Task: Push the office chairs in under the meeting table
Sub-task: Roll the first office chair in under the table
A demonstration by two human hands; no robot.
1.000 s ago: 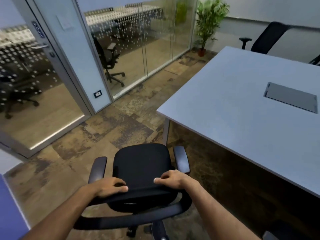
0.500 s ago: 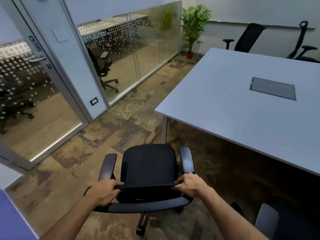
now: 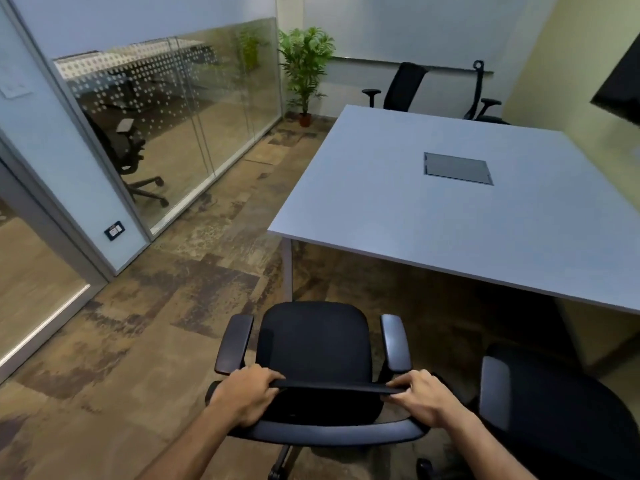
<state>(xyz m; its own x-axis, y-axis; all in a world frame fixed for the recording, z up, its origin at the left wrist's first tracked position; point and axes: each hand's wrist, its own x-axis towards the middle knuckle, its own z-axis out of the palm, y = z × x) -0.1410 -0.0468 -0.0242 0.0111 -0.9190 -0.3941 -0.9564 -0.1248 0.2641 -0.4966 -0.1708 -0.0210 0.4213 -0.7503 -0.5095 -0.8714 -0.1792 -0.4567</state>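
A black office chair point(image 3: 315, 344) with two armrests stands on the floor in front of me, its seat facing the near left corner of the grey meeting table point(image 3: 433, 209). My left hand point(image 3: 247, 393) grips the left end of the chair's backrest top edge. My right hand point(image 3: 424, 396) grips the right end of the same edge. The chair's seat front lies short of the table edge, close to the table's corner leg point(image 3: 286, 268).
A second black chair point(image 3: 561, 407) stands at my right, close to the table. Two more chairs point(image 3: 405, 86) are at the table's far side. A potted plant point(image 3: 304, 71) is in the far corner. A glass wall point(image 3: 180, 116) runs along the left.
The chair has swung round and rolled right, toward the table's near side, with both hands staying on its backrest. My view has turned right, showing the second chair and the far chairs more fully.
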